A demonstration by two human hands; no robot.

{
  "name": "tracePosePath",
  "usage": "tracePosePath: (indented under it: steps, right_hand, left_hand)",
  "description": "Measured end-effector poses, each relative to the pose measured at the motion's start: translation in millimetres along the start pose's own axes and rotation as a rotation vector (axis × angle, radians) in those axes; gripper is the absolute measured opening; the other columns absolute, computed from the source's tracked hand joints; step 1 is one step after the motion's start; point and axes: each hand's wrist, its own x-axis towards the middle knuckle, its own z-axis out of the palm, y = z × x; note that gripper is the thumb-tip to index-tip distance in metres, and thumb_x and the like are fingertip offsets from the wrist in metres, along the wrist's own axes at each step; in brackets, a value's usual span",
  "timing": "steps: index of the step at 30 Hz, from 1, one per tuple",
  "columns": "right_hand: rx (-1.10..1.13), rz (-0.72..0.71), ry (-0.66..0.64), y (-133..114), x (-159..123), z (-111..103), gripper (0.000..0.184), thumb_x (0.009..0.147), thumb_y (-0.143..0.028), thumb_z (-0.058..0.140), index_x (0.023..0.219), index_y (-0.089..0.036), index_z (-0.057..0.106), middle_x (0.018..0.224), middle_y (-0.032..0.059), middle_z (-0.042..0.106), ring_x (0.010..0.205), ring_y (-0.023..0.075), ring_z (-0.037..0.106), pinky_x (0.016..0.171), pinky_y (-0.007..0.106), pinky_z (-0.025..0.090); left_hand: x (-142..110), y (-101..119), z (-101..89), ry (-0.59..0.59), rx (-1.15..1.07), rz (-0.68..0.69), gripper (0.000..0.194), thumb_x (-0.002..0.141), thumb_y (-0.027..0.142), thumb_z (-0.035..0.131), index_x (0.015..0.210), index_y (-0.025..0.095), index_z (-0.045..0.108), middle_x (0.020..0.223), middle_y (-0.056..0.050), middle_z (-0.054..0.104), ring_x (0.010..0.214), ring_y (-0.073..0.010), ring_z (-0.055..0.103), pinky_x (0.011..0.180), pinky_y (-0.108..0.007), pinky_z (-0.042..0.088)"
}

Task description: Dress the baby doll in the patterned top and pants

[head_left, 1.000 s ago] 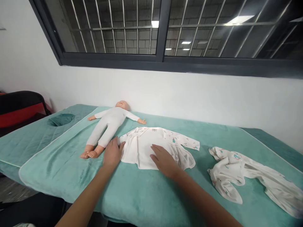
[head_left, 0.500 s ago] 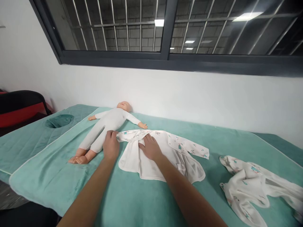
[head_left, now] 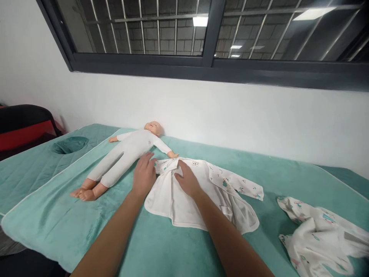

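Observation:
A white baby shirt [head_left: 190,207] with a small printed pattern on its sleeves lies spread on the green cover, its front panels opened out. My left hand [head_left: 145,173] rests at the left sleeve, fingers stretched and slightly apart, covering the cuff. Near the neckline, my right hand [head_left: 188,179] touches the fabric where sleeve and body meet, with thumb and forefinger apart. A baby doll [head_left: 131,148] in a white body suit lies on its back just beyond my left hand, head toward the wall. One doll hand lies close to the shirt's collar.
Another patterned white baby garment [head_left: 319,238] lies crumpled at the right. The padded green bed [head_left: 95,238] has a round hole [head_left: 70,145] at its left end. A red and black chair [head_left: 27,127] stands beyond it. A white wall [head_left: 230,115] and barred window close off the back.
My left hand has loosened from the sleeve's cuff and slid right along it, its fingers now extended. My right hand has shifted slightly toward the neckline. The view has moved a little.

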Motion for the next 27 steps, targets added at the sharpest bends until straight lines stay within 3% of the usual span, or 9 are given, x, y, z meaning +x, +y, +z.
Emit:
tracePosePath:
  steps: [3,6,9,13,17,20,23,25,27]
  right_hand:
    - [-0.046,-0.043,-0.015,-5,-2,2,0.050,0.094,-0.032,0.044,0.141,-0.017,0.046,0.148,0.0113,0.045,0.141,0.0245,0.035,0.117,0.042,0.026]
    - [-0.170,-0.044,-0.027,-8,-4,5,0.050,0.099,-0.037,0.035,0.142,-0.014,0.045,0.152,0.0132,0.041,0.145,0.0264,0.027,0.118,0.048,0.020]
    - [-0.309,0.003,-0.059,-9,-7,7,0.059,0.101,-0.046,0.027,0.149,-0.012,0.036,0.157,0.0128,0.033,0.148,0.0268,0.021,0.118,0.050,0.019]
    - [-0.360,0.088,-0.101,-2,-14,-1,0.073,0.099,-0.057,0.025,0.152,-0.008,0.030,0.160,0.0146,0.023,0.149,0.0269,0.017,0.120,0.048,0.014]
    - [-0.359,0.180,-0.135,19,-26,-26,0.075,0.098,-0.056,0.031,0.152,-0.004,0.028,0.161,0.0163,0.020,0.151,0.0264,0.011,0.121,0.046,0.007]
    - [-0.332,0.251,-0.130,38,-33,-48,0.073,0.099,-0.052,0.028,0.153,-0.004,0.023,0.162,0.0156,0.013,0.151,0.0259,0.011,0.119,0.043,0.020]
    - [-0.306,0.326,-0.119,46,-39,-62,0.070,0.100,-0.050,0.024,0.155,-0.008,0.017,0.163,0.0147,0.008,0.147,0.0263,0.026,0.112,0.044,0.034]
    - [-0.300,0.354,-0.104,42,-46,-64,0.068,0.100,-0.049,0.023,0.155,-0.009,0.017,0.162,0.0164,0.010,0.143,0.0296,0.035,0.108,0.048,0.038]
    - [-0.310,0.352,-0.089,32,-57,-64,0.067,0.099,-0.047,0.028,0.154,-0.009,0.023,0.162,0.0173,0.011,0.142,0.0322,0.035,0.109,0.051,0.037]
  left_hand:
    - [-6,15,5.0,-0.183,-0.084,0.090,0.036,0.097,0.023,0.037,0.122,0.014,0.061,0.134,-0.011,0.062,0.132,-0.0236,0.049,0.114,-0.042,0.036]
    - [-12,21,9.1,-0.332,-0.068,0.018,0.044,0.100,0.037,0.032,0.125,0.017,0.062,0.138,-0.010,0.059,0.135,-0.0263,0.047,0.113,-0.047,0.036]
    - [-18,20,8.3,-0.387,-0.036,-0.064,0.048,0.101,0.040,0.028,0.135,0.020,0.055,0.148,-0.006,0.050,0.142,-0.0275,0.038,0.115,-0.052,0.030]
    - [-22,16,5.7,-0.401,0.000,-0.172,0.050,0.100,0.040,0.027,0.139,0.020,0.050,0.152,-0.007,0.043,0.143,-0.0301,0.034,0.115,-0.054,0.026]
    - [-24,13,4.7,-0.354,0.029,-0.212,0.046,0.098,0.037,0.032,0.135,0.020,0.054,0.151,-0.010,0.046,0.142,-0.0333,0.034,0.113,-0.054,0.027]
    - [-26,14,1.0,-0.313,-0.004,-0.203,0.040,0.096,0.033,0.037,0.126,0.020,0.060,0.145,-0.012,0.052,0.140,-0.0323,0.038,0.112,-0.052,0.030]
    - [-27,17,-4.7,-0.296,-0.045,-0.208,0.040,0.098,0.033,0.033,0.121,0.019,0.062,0.138,-0.013,0.058,0.134,-0.0296,0.045,0.110,-0.049,0.034]
    - [-27,20,-7.9,-0.294,-0.059,-0.210,0.043,0.099,0.034,0.029,0.120,0.016,0.062,0.133,-0.014,0.062,0.131,-0.0287,0.049,0.108,-0.047,0.035]
    - [-26,21,-10.3,-0.285,-0.075,-0.219,0.045,0.100,0.035,0.028,0.119,0.014,0.063,0.129,-0.015,0.064,0.128,-0.0284,0.052,0.107,-0.046,0.036]
